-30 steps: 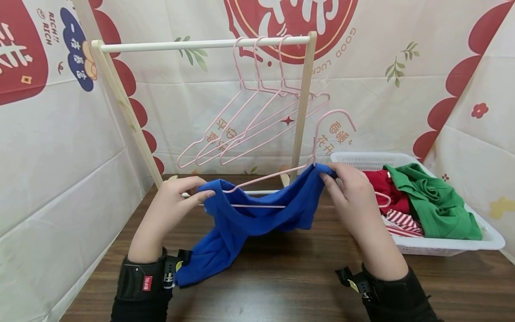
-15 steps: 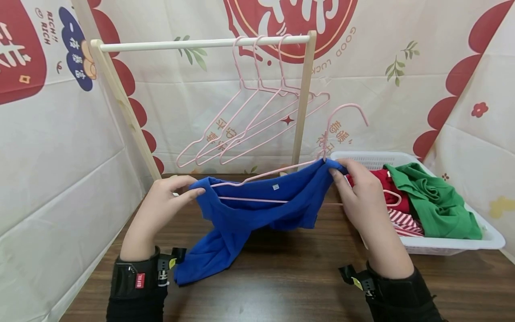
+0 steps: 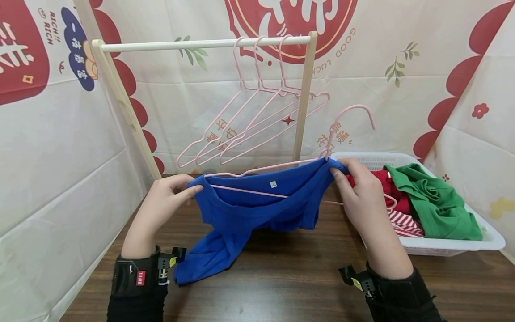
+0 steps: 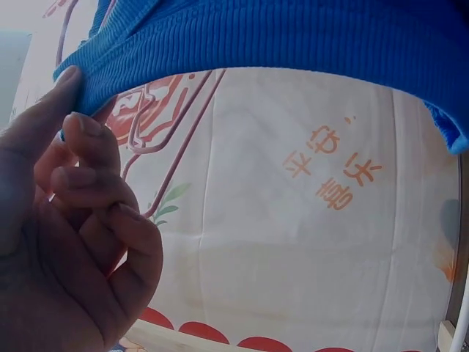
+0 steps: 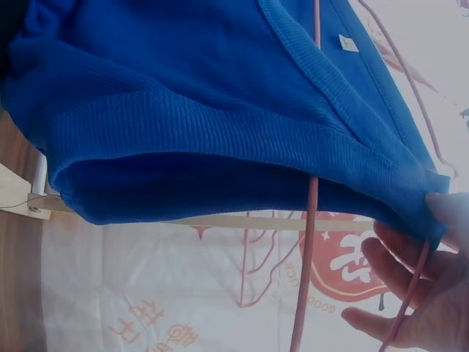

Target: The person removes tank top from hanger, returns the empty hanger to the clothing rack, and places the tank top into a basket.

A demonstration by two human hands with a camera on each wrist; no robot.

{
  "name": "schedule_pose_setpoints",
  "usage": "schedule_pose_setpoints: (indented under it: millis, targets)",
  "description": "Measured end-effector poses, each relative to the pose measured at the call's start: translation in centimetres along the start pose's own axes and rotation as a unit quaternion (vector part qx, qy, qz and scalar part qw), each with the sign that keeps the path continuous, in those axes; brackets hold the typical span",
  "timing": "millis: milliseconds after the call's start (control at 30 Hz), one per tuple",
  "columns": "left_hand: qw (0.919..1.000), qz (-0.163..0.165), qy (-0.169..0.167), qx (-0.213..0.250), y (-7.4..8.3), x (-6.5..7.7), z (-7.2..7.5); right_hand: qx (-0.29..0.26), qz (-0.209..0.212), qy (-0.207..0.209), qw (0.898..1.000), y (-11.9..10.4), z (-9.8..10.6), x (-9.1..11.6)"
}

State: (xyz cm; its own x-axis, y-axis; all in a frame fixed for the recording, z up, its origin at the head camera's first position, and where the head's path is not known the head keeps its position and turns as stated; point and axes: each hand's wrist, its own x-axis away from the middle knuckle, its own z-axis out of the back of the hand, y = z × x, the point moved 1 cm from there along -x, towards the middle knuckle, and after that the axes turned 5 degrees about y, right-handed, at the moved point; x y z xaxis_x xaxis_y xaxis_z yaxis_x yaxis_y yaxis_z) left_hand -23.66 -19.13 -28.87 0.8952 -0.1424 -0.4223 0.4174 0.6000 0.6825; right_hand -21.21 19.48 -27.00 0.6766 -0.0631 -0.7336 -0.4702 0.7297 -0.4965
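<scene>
A blue sleeveless shirt (image 3: pixel 237 219) is stretched between both hands above the table, its lower part trailing to the left onto the wood. My left hand (image 3: pixel 161 205) pinches one shoulder strap between thumb and fingers. The other strap is pinched by my right hand (image 3: pixel 362 197). A pink hanger (image 3: pixel 332 130) runs through the wide neck opening, its hook rising beside the right hand. In the right wrist view, hanger wire (image 5: pixel 306 264) comes out through the ribbed armhole below the shirt. The hanger's left end is hidden behind the cloth near my left hand.
A rack with a white rail (image 3: pixel 169 45) stands behind, with several pink hangers (image 3: pixel 257 125) hooked towards its right end. To the right, a white basket (image 3: pixel 450 245) holds a green garment (image 3: pixel 446 205), a red one (image 3: pixel 382 179) and striped cloth (image 3: pixel 404 222).
Both hands have moved apart, pulling the shirt's neck wider and flatter. The right hand and the hanger's hook have shifted right, while the hanger's left end has slipped behind the left strap.
</scene>
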Motion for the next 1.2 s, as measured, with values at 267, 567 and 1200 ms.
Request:
schedule_pose_setpoints:
  millis: [267, 567, 1200]
  targets:
    - [0.9997, 0.021, 0.013, -0.009, -0.2, -0.1, -0.2, -0.003, -0.021, 0.008, 1.0, 0.1, 0.0, 0.1]
    - [0.9995, 0.02, -0.022, -0.011, -0.5, -0.9, -1.5, -0.025, 0.013, 0.008, 1.0, -0.2, -0.9, 0.2]
    - [0.9896, -0.044, -0.137, -0.008, 0.7, -0.5, -3.3, 0.07, -0.004, -0.069, 0.995, -0.2, -1.7, 0.3]
